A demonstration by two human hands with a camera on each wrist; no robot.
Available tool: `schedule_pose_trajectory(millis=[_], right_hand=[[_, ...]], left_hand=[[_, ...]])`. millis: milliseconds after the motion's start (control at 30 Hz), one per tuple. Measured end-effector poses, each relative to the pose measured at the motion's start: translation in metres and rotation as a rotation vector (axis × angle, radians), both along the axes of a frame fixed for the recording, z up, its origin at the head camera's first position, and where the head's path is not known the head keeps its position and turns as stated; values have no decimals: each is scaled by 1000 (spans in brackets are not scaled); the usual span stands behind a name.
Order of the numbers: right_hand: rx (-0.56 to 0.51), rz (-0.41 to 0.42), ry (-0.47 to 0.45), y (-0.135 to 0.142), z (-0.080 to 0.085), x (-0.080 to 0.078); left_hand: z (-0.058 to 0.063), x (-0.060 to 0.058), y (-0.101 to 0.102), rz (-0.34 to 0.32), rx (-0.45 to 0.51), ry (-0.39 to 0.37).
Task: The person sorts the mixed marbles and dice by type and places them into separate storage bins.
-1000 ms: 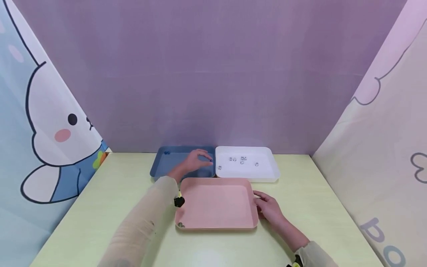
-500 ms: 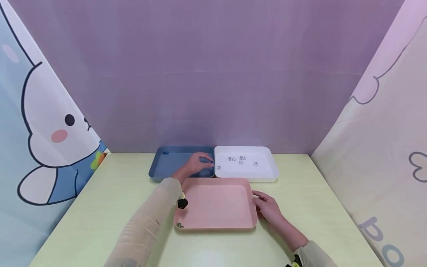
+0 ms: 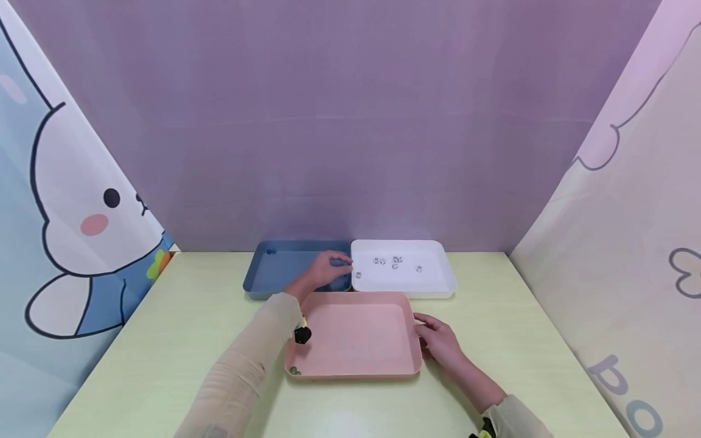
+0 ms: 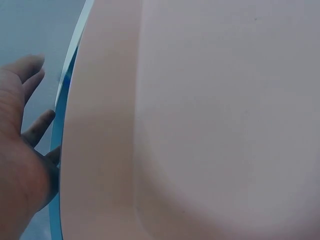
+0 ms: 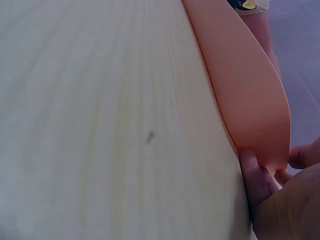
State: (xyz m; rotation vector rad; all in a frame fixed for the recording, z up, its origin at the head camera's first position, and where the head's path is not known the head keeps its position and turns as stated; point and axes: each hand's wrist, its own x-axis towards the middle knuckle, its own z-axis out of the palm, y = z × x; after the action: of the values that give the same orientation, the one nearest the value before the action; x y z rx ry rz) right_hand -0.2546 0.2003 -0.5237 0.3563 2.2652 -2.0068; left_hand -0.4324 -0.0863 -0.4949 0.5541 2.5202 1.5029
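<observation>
My left hand [image 3: 323, 271] is over the right end of the blue tray [image 3: 285, 267], fingertips right at the wall beside the white tray. In the left wrist view the fingers [image 4: 40, 127] are spread apart, with no object seen between them. My right hand [image 3: 440, 340] holds the right edge of the pink tray [image 3: 356, 340]; the right wrist view shows fingers [image 5: 254, 177] low against its outer wall and others at the rim. Two small blue pieces [image 3: 271, 250] lie in the blue tray's far left corner. Small green pieces [image 3: 294, 370] sit in the pink tray's near left corner.
The white tray [image 3: 378, 286], beside the blue one, bears several small clear, dark-marked pieces [image 3: 395, 260] that look like dice. The pink tray stands in front of both on a pale wooden table [image 3: 164, 340]. A purple cloth [image 3: 350, 121] closes off the back.
The left hand has dipped slightly, and its fingers have come closer to the blue tray's right wall. The right hand keeps its hold on the pink tray. The head view has shifted slightly.
</observation>
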Motion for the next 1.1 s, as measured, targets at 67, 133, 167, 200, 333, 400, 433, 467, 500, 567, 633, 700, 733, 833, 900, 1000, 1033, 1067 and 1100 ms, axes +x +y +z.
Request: schedule_pose_trajectory(millis=[67, 133, 167, 200, 333, 400, 433, 467, 500, 567, 633, 700, 733, 833, 900, 1000, 1033, 1067, 1100], right_hand=[[3, 0, 1, 0, 1, 0], [5, 0, 1, 0, 1, 0], [7, -1, -2, 0, 1, 0], [9, -1, -2, 0, 1, 0], [11, 1, -1, 1, -2, 0], [12, 0, -1, 1, -3, 0], [14, -1, -1, 2, -3, -1], [15, -2, 0, 2, -4, -1], [15, -5, -2, 1, -4, -1], [18, -5, -1, 1, -4, -1], [19, -4, 0, 1, -3, -1], [16, -3, 0, 1, -3, -1], [15, -1, 1, 1, -2, -1], [17, -1, -1, 1, -1, -1], [14, -6, -5, 2, 0, 0], [19, -9, -6, 2, 0, 0], [21, -10, -8, 2, 0, 0], [24, -7, -8, 2, 0, 0], [28, -5, -8, 1, -1, -1]], left_hand=[[1, 1, 0, 19, -3, 6], [1, 0, 0, 35, -12, 10], [1, 0, 0, 39, -15, 13], [0, -1, -1, 40, -20, 15], [3, -1, -3, 24, -45, 25], [5, 0, -5, 15, -65, 27], [6, 0, -5, 9, -76, 27], [8, 0, -6, 3, -89, 26], [10, 1, -7, -5, -101, 28], [14, 2, -7, -21, -122, 35], [18, 5, -7, -42, -144, 50], [22, 6, -7, -66, -169, 75], [23, 7, -7, -78, -188, 88], [30, 11, -5, -129, -252, 118], [35, 15, -4, -184, -296, 137], [44, 23, -3, -278, -371, 175], [47, 25, -3, -312, -397, 198], [50, 28, -3, -341, -423, 220], [52, 31, -2, -369, -452, 244]])
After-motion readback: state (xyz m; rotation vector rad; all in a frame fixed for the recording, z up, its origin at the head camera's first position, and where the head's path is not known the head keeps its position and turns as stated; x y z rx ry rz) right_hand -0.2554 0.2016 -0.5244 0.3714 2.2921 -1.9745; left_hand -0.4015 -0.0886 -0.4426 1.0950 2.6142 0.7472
